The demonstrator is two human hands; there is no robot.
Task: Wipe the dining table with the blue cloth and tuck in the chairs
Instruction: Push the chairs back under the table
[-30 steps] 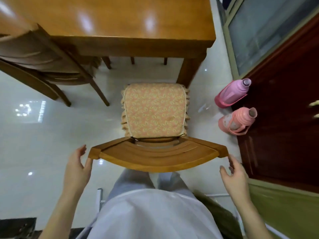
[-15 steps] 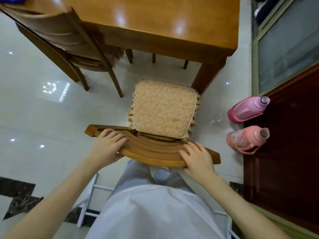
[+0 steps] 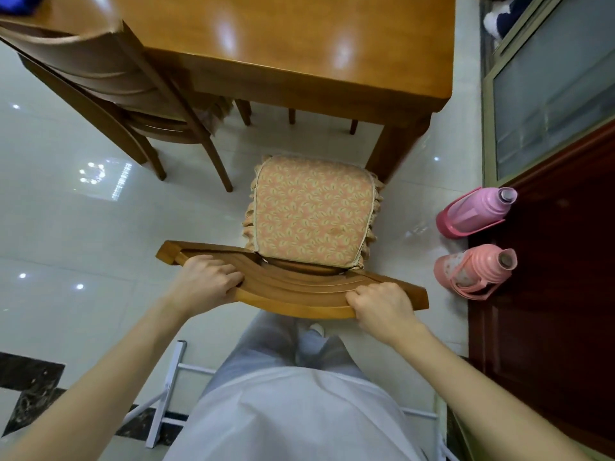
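A wooden chair with a pink-and-yellow patterned seat cushion stands in front of me, pulled out from the wooden dining table. My left hand grips the left part of its curved backrest and my right hand grips the right part. The cushion's front edge lies just short of the table's near right leg. A scrap of the blue cloth shows at the top left corner on the table.
A second wooden chair stands tucked against the table at the left. Two pink thermos flasks stand on the floor at the right, beside a dark red door. A white metal frame lies behind my legs.
My hands came in from either side of the backrest and closed on it. The view has shifted so the table and chair sit a little further right and higher.
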